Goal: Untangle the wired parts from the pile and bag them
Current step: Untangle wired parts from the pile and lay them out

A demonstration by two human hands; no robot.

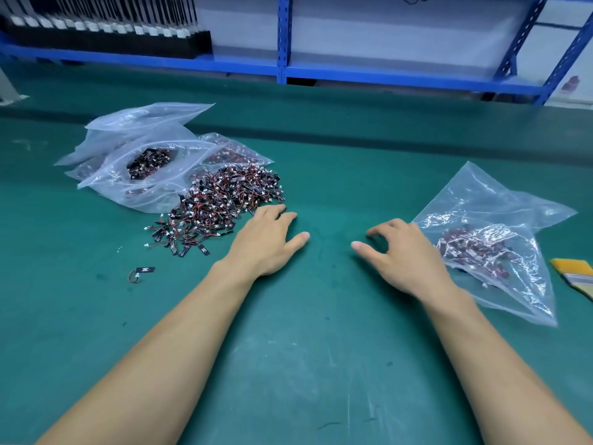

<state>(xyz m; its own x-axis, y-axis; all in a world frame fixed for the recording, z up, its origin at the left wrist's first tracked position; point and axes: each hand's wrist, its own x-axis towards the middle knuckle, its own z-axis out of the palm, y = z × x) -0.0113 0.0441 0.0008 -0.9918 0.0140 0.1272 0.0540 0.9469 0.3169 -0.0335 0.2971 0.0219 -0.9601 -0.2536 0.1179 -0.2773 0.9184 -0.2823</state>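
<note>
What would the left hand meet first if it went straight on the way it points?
Probably the right edge of the pile; the fingertips of the left hand lie right beside it, though whether they touch is unclear.

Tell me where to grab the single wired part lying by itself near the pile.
Pinch the lone wired part by its flat black body, across the narrow width, coming straight down with the left hand. It lies flat, clear of the pile, and the body looks stiffer than the thin looped wire curling off one end.
</note>
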